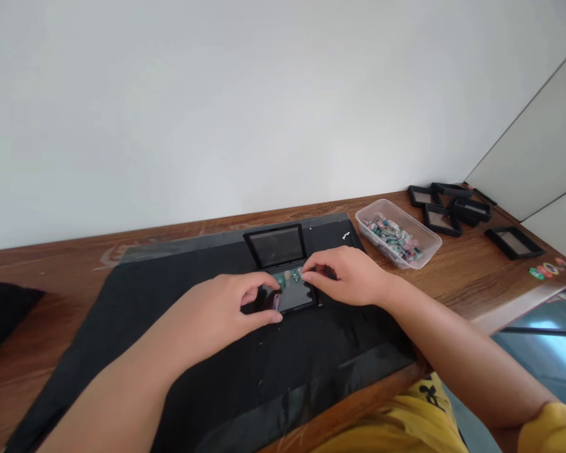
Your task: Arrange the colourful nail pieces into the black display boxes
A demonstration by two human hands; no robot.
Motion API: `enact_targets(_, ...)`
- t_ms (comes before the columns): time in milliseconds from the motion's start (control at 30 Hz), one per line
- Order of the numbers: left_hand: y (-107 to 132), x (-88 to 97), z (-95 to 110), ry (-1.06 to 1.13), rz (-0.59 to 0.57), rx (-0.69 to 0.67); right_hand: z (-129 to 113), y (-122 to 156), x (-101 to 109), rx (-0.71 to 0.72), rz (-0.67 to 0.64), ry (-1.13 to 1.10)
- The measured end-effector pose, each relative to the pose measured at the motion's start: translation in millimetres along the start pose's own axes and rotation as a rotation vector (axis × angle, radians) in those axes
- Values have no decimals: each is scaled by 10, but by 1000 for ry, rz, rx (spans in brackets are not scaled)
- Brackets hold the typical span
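Observation:
A shallow black case (298, 299) lies on the black mat, its windowed lid (277, 246) raised at the back. Several small glossy false nails (287, 277), green and pale, sit in a row along the back of its base. A purplish one (276, 302) lies nearer my left hand. My left hand (230, 305) rests at the case's left side, thumb by the front edge and index finger by the back row, with a gap between them. My right hand (342, 274) pinches at the right end of the row; its fingertips mostly cover the small nail there.
A clear plastic tub (398, 234) of mixed false nails stands to the right. Beyond it are several black framed cases (442, 219), with another (514, 242) nearer the table edge. Round stickers (549, 269) mark the right corner. Black cloth (9, 314) lies far left.

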State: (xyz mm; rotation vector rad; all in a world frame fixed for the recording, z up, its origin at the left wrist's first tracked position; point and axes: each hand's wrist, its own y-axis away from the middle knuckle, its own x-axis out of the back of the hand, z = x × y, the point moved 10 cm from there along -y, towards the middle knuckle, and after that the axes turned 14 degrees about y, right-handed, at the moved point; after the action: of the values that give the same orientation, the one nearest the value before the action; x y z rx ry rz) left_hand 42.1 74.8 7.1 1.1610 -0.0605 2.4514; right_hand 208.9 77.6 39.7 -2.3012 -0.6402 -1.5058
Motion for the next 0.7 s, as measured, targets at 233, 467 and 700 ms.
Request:
enact_targets(233,-2,-95,29,-13,-80,9,-10,1,-6,7,-7,4)
enact_targets(467,-4,6,75,-23,-11,-16,-12,-3,-12,16,-4,4)
enact_targets(700,13,132,18,-20,82,-6,-11,2,24,39,36,-5)
